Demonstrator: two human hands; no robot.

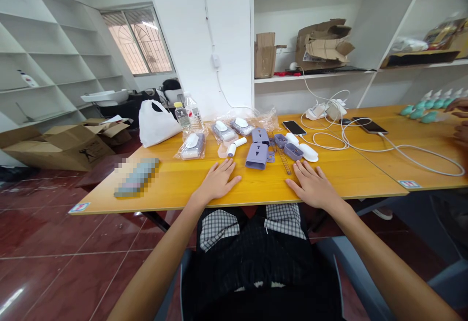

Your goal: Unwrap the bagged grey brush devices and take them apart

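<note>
My left hand (pixel 218 180) lies flat on the wooden table (pixel 175 184), fingers spread, holding nothing. My right hand (pixel 312 183) rests flat the same way a little to the right. Between and just beyond them stand two purple plastic housings (pixel 257 156), a metal spring (pixel 283 159), small purple trays (pixel 292 151) and white oval parts (pixel 309 153). A white roller piece (pixel 234 147) lies behind my left hand. Several clear bags with packed units (pixel 191 146) sit further back.
Two phones (pixel 294 127) with white cables (pixel 402 153) lie at the back right, near a row of teal bottles (pixel 424 109). Another person's hand (pixel 460 121) shows at the right edge. A white bag (pixel 156 123), water bottles (pixel 188 114) and floor cartons (pixel 69 143) are left.
</note>
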